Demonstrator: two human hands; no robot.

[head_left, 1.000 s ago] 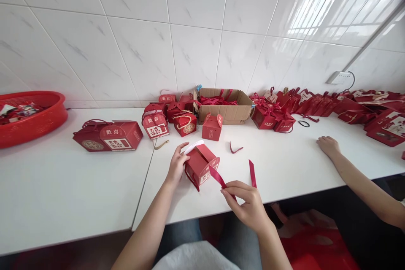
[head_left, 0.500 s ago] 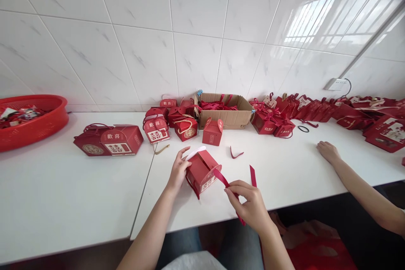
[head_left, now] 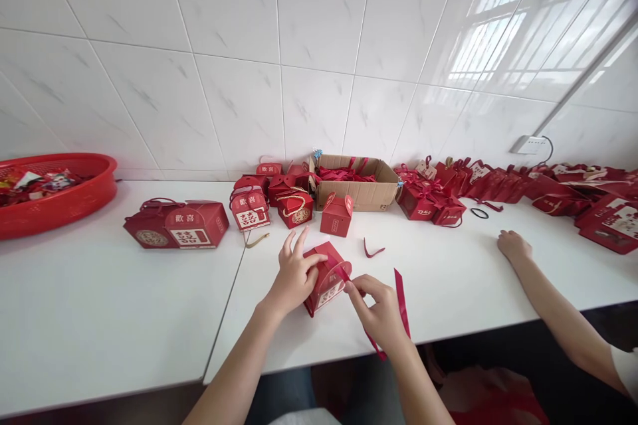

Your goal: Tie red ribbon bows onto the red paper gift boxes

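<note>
A small red candy box (head_left: pixel 329 289) with a white printed label stands in front of me, turned at an angle. A dark red ribbon (head_left: pixel 339 271) runs over its rounded end flap. My left hand (head_left: pixel 294 277) reaches over the box top, thumb and index finger pinched at the ribbon's inner end, other fingers raised. Close by the flap, my right hand (head_left: pixel 376 309) grips the ribbon between thumb and fingers. The ribbon's loose lengths hang below and to the right of that hand.
Behind stand several red boxes (head_left: pixel 250 209) and a cardboard carton (head_left: pixel 363 196) of ribbons. A double red box (head_left: pixel 177 226) and red basket (head_left: pixel 54 202) are on the left. More boxes (head_left: pixel 423 202) line the right. Another person's hand (head_left: pixel 514 246) rests on the table (head_left: pixel 463 265).
My left hand has moved from the box's left side to its top, at the ribbon. My right hand has come nearer the flap. The white strip on the box no longer shows.
</note>
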